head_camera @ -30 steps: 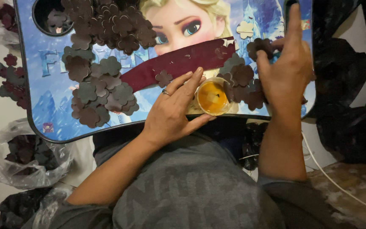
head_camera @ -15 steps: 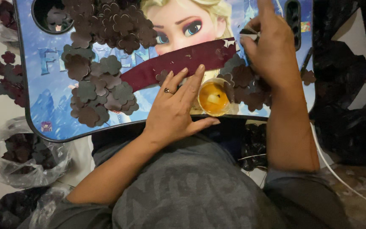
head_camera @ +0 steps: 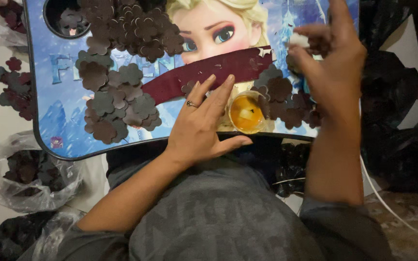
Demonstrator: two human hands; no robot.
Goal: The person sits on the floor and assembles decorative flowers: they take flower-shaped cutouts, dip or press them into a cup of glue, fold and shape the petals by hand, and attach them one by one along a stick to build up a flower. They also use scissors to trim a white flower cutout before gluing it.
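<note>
Far to the left of the left hand, 1 clear plastic bag (head_camera: 22,176) of dark flower cut-outs sits on the floor, with a few loose ones above it. On the blue printed lap tray (head_camera: 54,130), 2 heaps of brown flower cut-outs (head_camera: 117,104) lie left of that hand – too overlapped to count singly. The left hand (head_camera: 201,128) rests flat, fingers spread, pressing 1 flower (head_camera: 188,88) onto 1 curved maroon strip (head_camera: 209,72). Just right of its fingertips stands 1 small clear cup of yellow glue (head_camera: 246,113), touching the tray's near edge. A third cluster of flowers (head_camera: 286,99) lies between the cup and the right hand (head_camera: 332,58), which is raised, its fingertips pinched on 1 small white piece (head_camera: 298,39).

Risks, as I judge them – the cup is so close to both wrists that a nudge could tip it off the tray; glue-wet fingers could pick up stray flowers; the strip could slide if the flat hand lifts
</note>
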